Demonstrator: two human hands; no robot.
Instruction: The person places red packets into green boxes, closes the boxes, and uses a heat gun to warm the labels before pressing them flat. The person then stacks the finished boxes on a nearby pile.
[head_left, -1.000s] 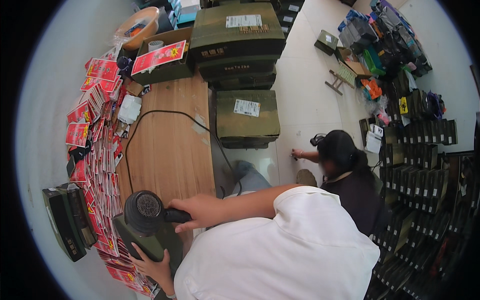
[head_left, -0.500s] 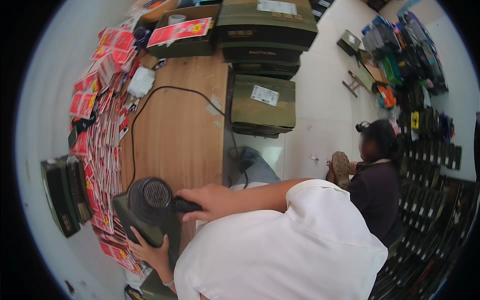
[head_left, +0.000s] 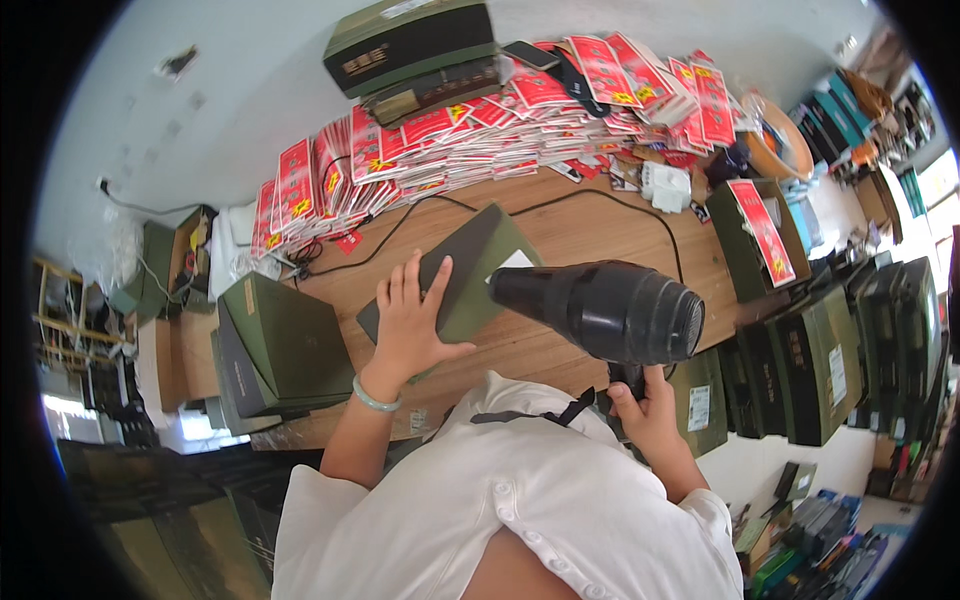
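Observation:
A black hair dryer [head_left: 600, 308] is held by its handle in my right hand [head_left: 648, 415]. Its nozzle points left, at a white label on a dark green shoe box [head_left: 478, 285] lying askew on the wooden table. My left hand [head_left: 408, 318] rests on that box with its fingers spread, a pale bangle [head_left: 376, 398] round the wrist. The nozzle tip overlaps the label in the head view, so I cannot tell how close they are.
Red printed leaflets [head_left: 520, 125] are heaped along the wall. Green boxes stand at the left [head_left: 285, 340] and right [head_left: 800, 370]. A black cord [head_left: 600, 193] runs over the table [head_left: 590, 225]. An open box [head_left: 765, 235] with a red leaflet across it stands back right.
My view has swung round from the right side to face the table and wall, and the person seated at the right has left it. The dryer stays in my right hand.

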